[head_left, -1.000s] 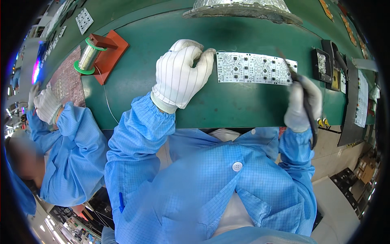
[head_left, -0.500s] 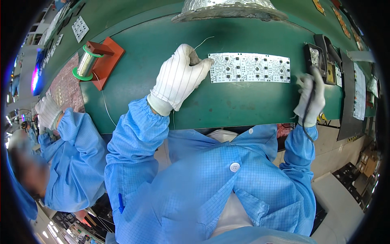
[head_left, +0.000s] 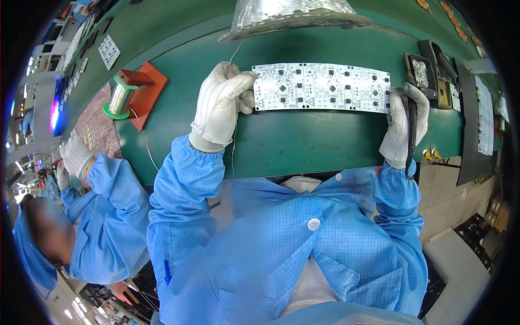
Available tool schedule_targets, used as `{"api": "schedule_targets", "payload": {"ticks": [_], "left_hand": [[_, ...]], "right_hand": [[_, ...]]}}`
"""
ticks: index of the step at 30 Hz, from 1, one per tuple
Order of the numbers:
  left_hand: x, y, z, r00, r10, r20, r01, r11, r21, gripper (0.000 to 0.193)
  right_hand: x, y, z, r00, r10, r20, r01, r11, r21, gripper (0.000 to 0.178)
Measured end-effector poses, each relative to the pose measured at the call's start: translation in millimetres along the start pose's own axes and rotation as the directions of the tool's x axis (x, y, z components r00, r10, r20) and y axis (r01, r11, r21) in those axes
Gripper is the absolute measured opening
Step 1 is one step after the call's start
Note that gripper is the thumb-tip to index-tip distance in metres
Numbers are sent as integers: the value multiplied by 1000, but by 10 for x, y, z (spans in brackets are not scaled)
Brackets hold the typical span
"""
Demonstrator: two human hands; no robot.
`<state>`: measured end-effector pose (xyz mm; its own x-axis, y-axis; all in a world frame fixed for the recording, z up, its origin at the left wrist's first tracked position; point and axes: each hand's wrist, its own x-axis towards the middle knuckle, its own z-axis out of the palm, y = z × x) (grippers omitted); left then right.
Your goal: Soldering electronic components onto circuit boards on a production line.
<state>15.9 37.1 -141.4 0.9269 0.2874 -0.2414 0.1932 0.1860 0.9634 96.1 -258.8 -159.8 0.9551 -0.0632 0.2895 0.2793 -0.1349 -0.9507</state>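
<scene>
A white printed circuit board [head_left: 322, 89], a long strip with small black parts, spans the gap between my two gloved hands. My left hand [head_left: 216, 108] is closed, pinching the board's left end, with a thin solder wire [head_left: 234, 52] running through it and sticking out above. At the right end, the fingers of my right hand [head_left: 396, 130] grip the board's edge. A dark soldering iron [head_left: 412, 116] lies along that same hand, its cable hanging at the wrist. The iron's tip is hard to make out.
A solder spool [head_left: 120, 100] sits on a red stand [head_left: 154, 84] at left. An iron holder [head_left: 444, 70] with a small tray [head_left: 421, 70] stands at right. A foil-covered hood [head_left: 295, 16] hangs at the far side. A co-worker's gloved hand [head_left: 77, 154] is at left.
My right hand has come left and taken hold of the board's right end, still with the iron. My left hand has moved slightly left; the board now looks larger and shifted left.
</scene>
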Motion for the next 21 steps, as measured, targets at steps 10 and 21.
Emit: {"api": "schedule_targets", "payload": {"ticks": [10,21], "left_hand": [[35,-51,-16,1000,-1,19,3,996,-84,25],[43,-60,-30,999,-9,44,15,990,-142,26]], "right_hand": [[13,28,-81,999,44,14,-45,997,69,32],[30,-1,-43,1000,-9,7,8,997,80,33]]}}
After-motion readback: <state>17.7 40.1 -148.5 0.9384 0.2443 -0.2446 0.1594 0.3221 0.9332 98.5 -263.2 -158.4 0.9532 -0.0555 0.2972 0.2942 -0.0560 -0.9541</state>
